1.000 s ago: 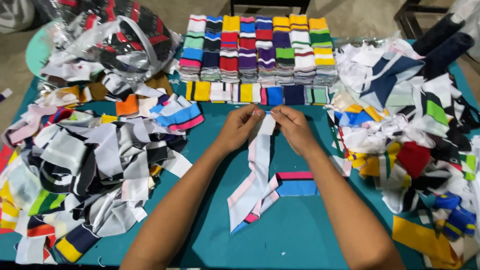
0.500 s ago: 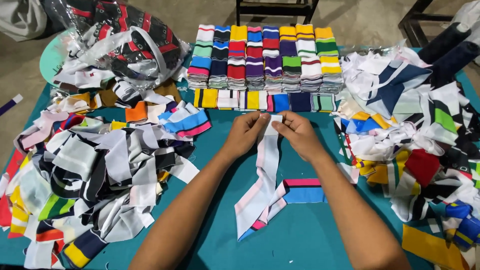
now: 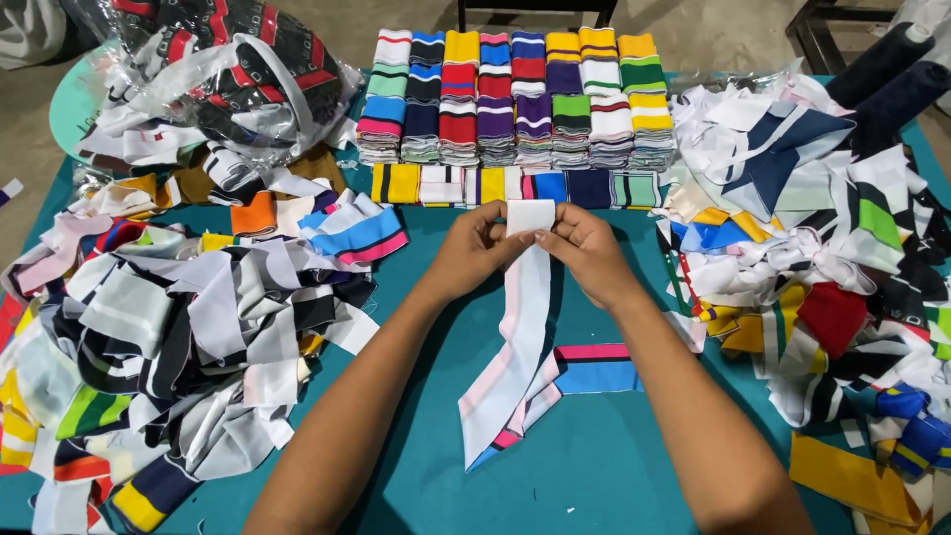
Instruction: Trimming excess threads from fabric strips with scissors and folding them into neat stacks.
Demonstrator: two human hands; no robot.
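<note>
White knit strip (image 3: pixel 523 327) between both hands' grip

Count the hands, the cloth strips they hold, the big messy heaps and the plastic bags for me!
Hands: 2, the left hand and the right hand
Held strips: 1, the white strip
Messy heaps: 2, the left heap and the right heap
Bags: 1, the plastic bag
Total: 6

clear plastic bag (image 3: pixel 248 79) of black, red, white fabric, table's far-left corner
</note>
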